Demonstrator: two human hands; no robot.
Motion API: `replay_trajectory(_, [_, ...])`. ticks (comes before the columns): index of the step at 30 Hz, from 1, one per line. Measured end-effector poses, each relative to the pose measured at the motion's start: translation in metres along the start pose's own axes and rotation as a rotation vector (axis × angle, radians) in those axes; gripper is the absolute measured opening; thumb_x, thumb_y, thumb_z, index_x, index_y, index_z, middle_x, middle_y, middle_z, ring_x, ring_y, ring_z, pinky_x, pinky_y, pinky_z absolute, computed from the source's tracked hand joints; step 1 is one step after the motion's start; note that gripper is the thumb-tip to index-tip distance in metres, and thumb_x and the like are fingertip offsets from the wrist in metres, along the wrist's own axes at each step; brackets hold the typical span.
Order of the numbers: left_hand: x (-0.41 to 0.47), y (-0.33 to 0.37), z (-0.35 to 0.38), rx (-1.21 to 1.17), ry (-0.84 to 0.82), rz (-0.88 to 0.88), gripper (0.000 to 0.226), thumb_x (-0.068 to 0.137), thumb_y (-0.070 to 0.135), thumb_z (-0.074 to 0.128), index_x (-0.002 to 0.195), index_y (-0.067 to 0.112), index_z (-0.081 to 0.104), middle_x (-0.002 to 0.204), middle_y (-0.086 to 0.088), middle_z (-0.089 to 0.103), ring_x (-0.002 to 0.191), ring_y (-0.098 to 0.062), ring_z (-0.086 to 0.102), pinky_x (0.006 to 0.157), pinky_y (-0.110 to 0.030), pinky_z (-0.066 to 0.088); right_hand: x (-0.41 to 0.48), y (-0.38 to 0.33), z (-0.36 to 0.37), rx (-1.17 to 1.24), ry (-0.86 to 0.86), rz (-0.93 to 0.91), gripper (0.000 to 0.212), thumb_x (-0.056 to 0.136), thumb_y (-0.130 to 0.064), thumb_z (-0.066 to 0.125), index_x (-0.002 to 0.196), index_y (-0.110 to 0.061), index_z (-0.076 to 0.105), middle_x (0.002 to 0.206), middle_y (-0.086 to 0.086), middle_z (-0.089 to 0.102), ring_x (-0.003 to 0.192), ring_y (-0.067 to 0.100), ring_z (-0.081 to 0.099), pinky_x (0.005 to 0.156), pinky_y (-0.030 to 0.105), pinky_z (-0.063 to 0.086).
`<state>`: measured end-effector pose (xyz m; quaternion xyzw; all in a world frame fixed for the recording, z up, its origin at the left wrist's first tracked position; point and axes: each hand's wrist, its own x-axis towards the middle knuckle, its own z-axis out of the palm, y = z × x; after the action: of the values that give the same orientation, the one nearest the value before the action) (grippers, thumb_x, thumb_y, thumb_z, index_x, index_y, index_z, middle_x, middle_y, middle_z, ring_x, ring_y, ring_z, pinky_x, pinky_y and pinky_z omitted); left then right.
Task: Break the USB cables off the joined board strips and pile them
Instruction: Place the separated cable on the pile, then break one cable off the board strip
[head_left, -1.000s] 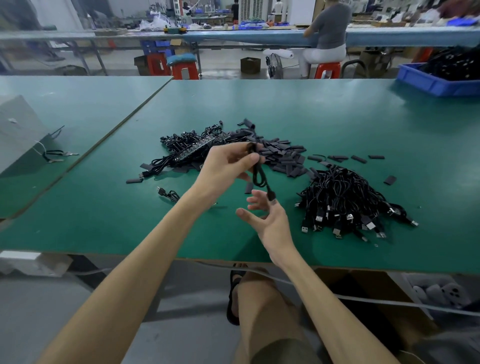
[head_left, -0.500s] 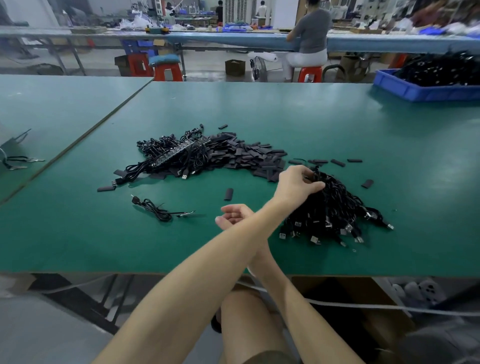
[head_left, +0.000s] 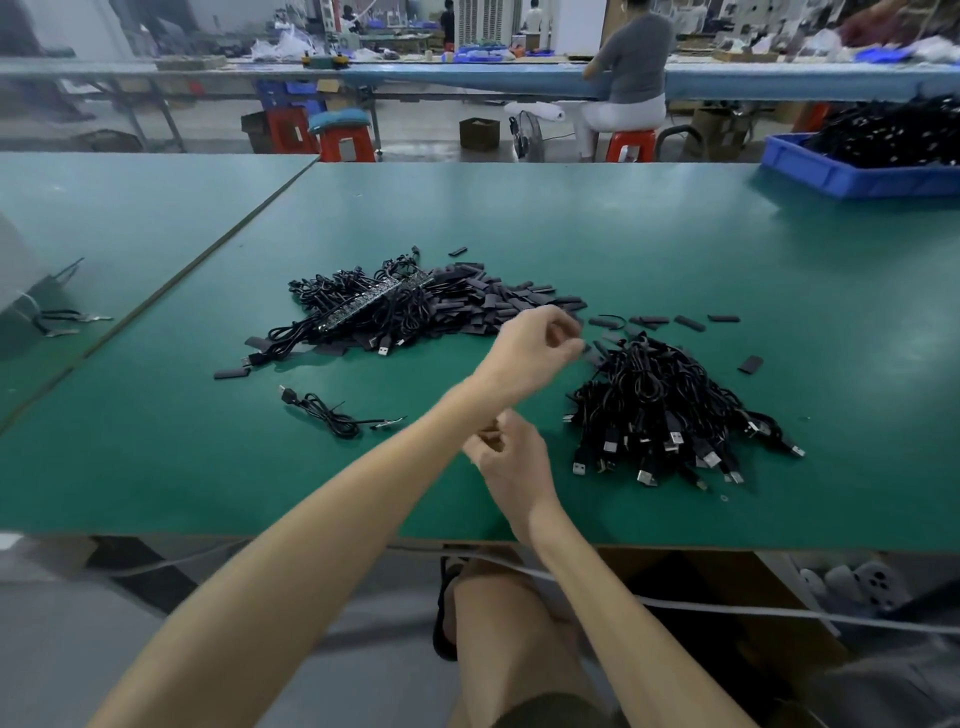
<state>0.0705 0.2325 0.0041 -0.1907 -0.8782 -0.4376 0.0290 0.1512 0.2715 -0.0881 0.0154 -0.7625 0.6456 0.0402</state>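
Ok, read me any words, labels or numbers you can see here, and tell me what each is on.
No text can be read.
Board strip: any print is too small.
Cable pile: no legible marks on the plugs.
Blue bin: no label shows.

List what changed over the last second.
The left hand carried its cable rightward to the finished cable pile, let it go, and is now drawing back empty. The right hand stayed low, empty. The strip heap and loose cable are unchanged.
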Motion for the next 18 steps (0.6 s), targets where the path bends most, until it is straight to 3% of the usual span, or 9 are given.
replay_trajectory(3, [-0.019, -0.034, -0.048, 0.165, -0.083, -0.085, 0.013, 0.094, 0.022, 0.069, 0.103, 0.013, 0.071, 0.099, -0.001, 0.073, 0.091, -0.017, 0.067, 0.084, -0.028, 0.053, 0.000, -0.003, 0.000, 0.046, 0.011, -0.007, 0.005, 0.095, -0.016, 0.073, 0.099, -0.019, 0.072, 0.088, -0.008, 0.071, 0.079, 0.000, 0.065, 0.078, 0.020, 0.052])
replay_trajectory(5, [-0.036, -0.062, -0.077, 0.276, -0.129, -0.182, 0.017, 0.093, 0.027, 0.071, 0.100, 0.011, 0.073, 0.096, -0.003, 0.074, 0.090, -0.020, 0.069, 0.083, -0.033, 0.056, -0.003, -0.007, 0.001, 0.044, 0.014, -0.004, 0.007, 0.096, -0.016, 0.071, 0.103, -0.017, 0.073, 0.092, -0.005, 0.073, 0.085, 0.004, 0.067, 0.079, 0.024, 0.056])
replay_trajectory(8, [-0.063, -0.095, -0.112, 0.319, -0.261, -0.297, 0.032, 0.089, 0.042, 0.075, 0.101, 0.012, 0.074, 0.096, 0.000, 0.074, 0.088, -0.014, 0.069, 0.079, -0.026, 0.056, -0.006, -0.008, 0.001, 0.040, 0.033, -0.002, 0.006, 0.096, -0.017, 0.070, 0.101, -0.019, 0.073, 0.093, -0.002, 0.074, 0.089, 0.013, 0.069, 0.080, 0.031, 0.059])
replay_trajectory(12, [-0.086, -0.113, -0.126, 0.397, -0.330, -0.285, 0.018, 0.080, 0.038, 0.084, 0.093, 0.028, 0.075, 0.093, 0.007, 0.073, 0.092, -0.014, 0.067, 0.096, -0.044, 0.048, -0.005, -0.007, 0.002, 0.040, 0.047, -0.005, 0.005, 0.096, -0.017, 0.070, 0.099, -0.021, 0.073, 0.093, 0.000, 0.074, 0.089, 0.016, 0.069, 0.081, 0.034, 0.059])
replay_trajectory(14, [-0.090, -0.116, -0.124, 0.467, -0.293, -0.243, 0.011, 0.081, 0.031, 0.084, 0.083, 0.035, 0.074, 0.083, 0.015, 0.070, 0.085, -0.004, 0.063, 0.095, -0.040, 0.043, -0.006, -0.008, 0.002, 0.032, 0.046, -0.005, 0.005, 0.096, -0.017, 0.070, 0.098, -0.021, 0.072, 0.092, 0.000, 0.074, 0.088, 0.016, 0.069, 0.081, 0.034, 0.059])
replay_trajectory(18, [-0.092, -0.112, -0.119, 0.355, -0.223, -0.184, 0.019, 0.083, 0.015, 0.081, 0.077, 0.032, 0.074, 0.074, 0.018, 0.070, 0.067, 0.008, 0.061, 0.074, -0.021, 0.045, -0.007, -0.005, 0.002, 0.014, 0.042, -0.015, 0.005, 0.096, -0.017, 0.071, 0.098, -0.022, 0.072, 0.092, -0.003, 0.073, 0.087, 0.010, 0.068, 0.080, 0.030, 0.059])
